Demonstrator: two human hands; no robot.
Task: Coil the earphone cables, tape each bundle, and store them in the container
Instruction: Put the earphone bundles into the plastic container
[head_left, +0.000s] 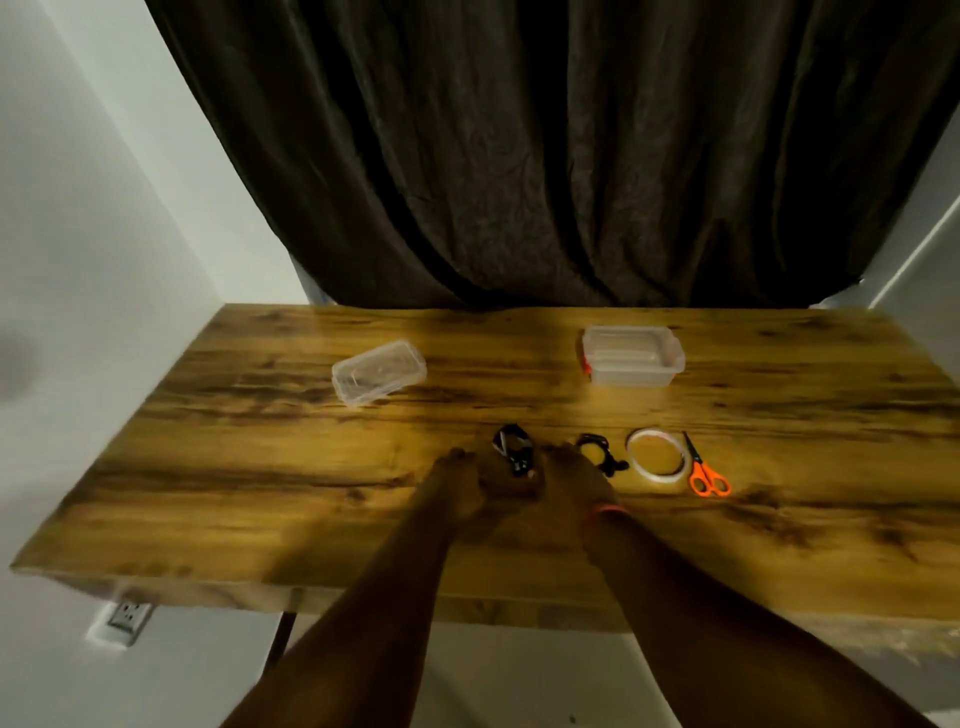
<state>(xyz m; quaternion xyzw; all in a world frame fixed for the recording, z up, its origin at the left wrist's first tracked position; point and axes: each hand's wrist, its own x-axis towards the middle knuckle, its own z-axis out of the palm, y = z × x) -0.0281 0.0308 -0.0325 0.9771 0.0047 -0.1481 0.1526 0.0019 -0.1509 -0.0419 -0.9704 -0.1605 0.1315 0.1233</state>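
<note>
Left hand (457, 480) and right hand (574, 480) meet mid-surface (260, 467), fingers curled round black earphone bundle (514, 452). Second bundle (600, 452), tape (655, 457), scissors (704, 467) just right. Container (631, 356) near far edge.

Views: one, head-worn, wide-angle.
Position: above the near edge of the table (260, 467), at standing or seated head height; which of the two cannot be told.
Facing: forward and down, across the table toward the curtain (519, 156) behind its far edge.
Coverage: whole tabletop, near edge to far edge; wall to either side of the table; floor under its near edge.
Nearness: forearms enter from the bottom edge and fill the lower frame; the table's middle lies at arm's reach.
Distortion: table edges bow outward; picture soft, probably slightly blurred.
Shared area: none, single view.
</note>
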